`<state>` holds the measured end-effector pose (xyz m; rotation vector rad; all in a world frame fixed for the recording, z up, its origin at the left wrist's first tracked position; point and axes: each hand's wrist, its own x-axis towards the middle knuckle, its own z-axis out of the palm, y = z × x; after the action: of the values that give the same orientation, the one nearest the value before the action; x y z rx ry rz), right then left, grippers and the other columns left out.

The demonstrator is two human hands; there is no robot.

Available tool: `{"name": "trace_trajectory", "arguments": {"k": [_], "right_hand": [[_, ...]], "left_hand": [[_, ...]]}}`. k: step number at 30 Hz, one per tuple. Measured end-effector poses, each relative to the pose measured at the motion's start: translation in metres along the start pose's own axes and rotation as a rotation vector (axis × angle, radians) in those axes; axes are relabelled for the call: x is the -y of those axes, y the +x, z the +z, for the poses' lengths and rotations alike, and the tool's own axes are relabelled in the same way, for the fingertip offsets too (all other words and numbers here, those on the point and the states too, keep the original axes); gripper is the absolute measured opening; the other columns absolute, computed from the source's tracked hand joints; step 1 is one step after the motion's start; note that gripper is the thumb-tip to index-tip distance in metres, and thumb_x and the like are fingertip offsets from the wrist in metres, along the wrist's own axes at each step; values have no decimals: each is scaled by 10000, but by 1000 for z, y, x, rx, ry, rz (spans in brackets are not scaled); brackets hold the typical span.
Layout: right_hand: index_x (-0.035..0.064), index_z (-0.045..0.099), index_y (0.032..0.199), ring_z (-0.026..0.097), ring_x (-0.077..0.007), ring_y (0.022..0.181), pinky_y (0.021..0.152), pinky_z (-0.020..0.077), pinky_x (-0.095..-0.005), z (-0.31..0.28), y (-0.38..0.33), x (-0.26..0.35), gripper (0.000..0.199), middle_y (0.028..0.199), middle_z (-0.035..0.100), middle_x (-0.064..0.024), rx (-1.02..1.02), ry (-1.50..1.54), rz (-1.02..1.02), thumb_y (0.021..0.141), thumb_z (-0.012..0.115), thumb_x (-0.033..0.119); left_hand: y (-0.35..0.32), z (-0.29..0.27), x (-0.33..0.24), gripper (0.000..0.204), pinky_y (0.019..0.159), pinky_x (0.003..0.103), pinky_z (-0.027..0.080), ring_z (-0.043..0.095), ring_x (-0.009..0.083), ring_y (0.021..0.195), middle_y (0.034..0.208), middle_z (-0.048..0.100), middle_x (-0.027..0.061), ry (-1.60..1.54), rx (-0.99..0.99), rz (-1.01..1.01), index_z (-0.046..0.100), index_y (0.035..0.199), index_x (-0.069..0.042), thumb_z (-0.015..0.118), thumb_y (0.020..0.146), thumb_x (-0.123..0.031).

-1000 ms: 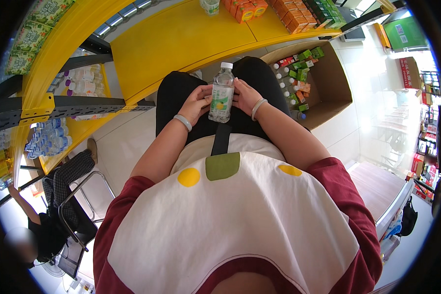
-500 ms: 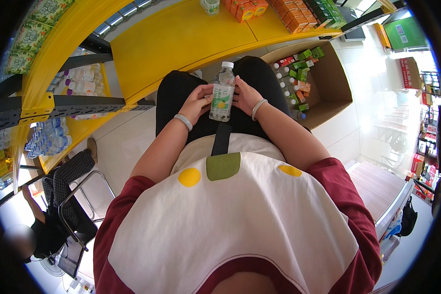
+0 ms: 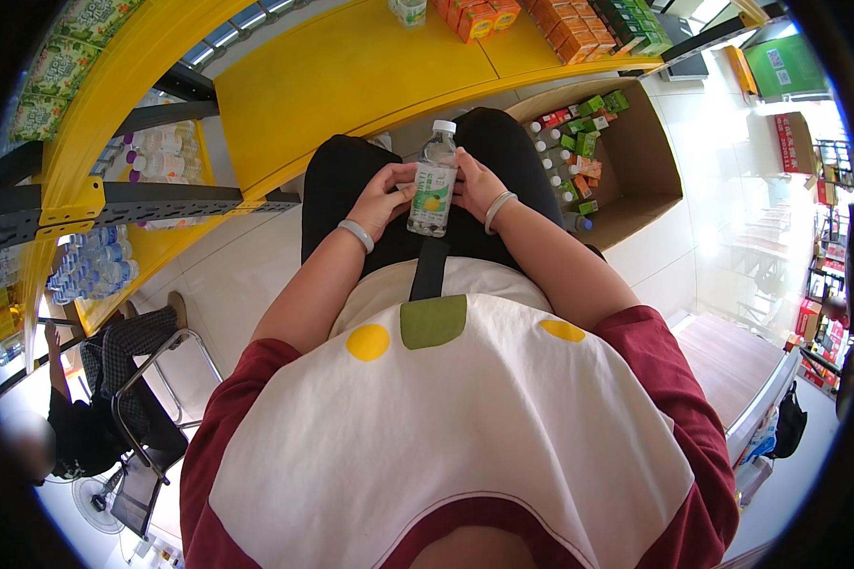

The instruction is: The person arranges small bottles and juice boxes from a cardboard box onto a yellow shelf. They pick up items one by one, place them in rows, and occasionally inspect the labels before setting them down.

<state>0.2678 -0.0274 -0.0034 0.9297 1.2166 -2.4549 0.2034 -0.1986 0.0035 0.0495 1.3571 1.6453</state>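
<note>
A clear plastic drink bottle (image 3: 433, 194) with a white cap and a green-and-white label showing a yellow fruit is held between my hands, above my lap. My left hand (image 3: 386, 197) grips it from the left, its thumb bent toward the label. From the right, my right hand (image 3: 476, 185) closes on the bottle, with fingers partly hidden behind it. The cap end points away from me, and the label faces up.
At the right, a cardboard box (image 3: 647, 161) holds several bottles and small cartons. Ahead stands a yellow shelf (image 3: 351, 81) with orange packs (image 3: 474, 17). Water bottles (image 3: 100, 266) fill the left rack. A seated person (image 3: 100, 408) is at the lower left, near a metal-framed chair (image 3: 166, 379).
My hands and the bottle have barely shifted, with the bottle a touch further right. The person at the lower left has leaned and moved an arm.
</note>
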Motion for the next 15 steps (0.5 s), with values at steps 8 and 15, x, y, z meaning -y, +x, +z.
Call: {"name": "trace_trajectory", "arguments": {"k": [8, 15], "right_hand": [[56, 406, 1213, 463, -256, 1080, 935, 345, -393, 0, -1, 1, 507, 1186, 479, -130, 26, 7, 15, 912, 299, 449], [56, 389, 1228, 453, -257, 1099, 946, 337, -388, 0, -2, 2, 515, 1205, 466, -130, 65, 3, 33, 909, 308, 452]], "left_hand": [[0, 3, -1, 313, 883, 329, 376, 472, 159, 1038, 1111, 508, 38, 2, -19, 1, 464, 1144, -122, 541, 841, -122], [0, 4, -3, 284, 836, 265, 408, 488, 127, 979, 1067, 515, 30, -10, -74, -5, 478, 1105, -122, 559, 834, -120]]}}
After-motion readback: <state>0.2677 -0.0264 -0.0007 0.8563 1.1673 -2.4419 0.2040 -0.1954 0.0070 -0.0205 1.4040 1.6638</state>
